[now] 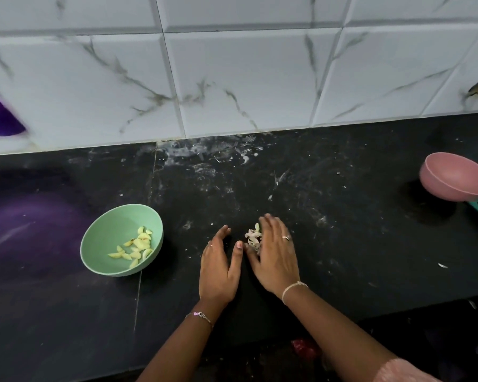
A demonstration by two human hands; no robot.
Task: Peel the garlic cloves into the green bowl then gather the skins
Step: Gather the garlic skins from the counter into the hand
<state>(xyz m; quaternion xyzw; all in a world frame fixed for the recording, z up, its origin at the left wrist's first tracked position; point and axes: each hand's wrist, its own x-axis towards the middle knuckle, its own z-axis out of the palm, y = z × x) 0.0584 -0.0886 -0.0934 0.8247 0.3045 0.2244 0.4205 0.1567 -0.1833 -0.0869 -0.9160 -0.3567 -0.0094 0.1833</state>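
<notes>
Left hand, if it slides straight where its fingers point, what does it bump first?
Probably nothing soon: the left hand points away past the pile of skins, which sits to its right. Only counter lies ahead, then the tiled wall.

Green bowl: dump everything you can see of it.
The green bowl is a round, pale mint bowl, matte and plastic-looking, with a plain rim. It sits open side up on the dark counter, left of the left hand, which does not touch it. Peeled garlic cloves, pale yellow, lie loose in its bottom toward the right side; the rest of the inside is bare.
</notes>
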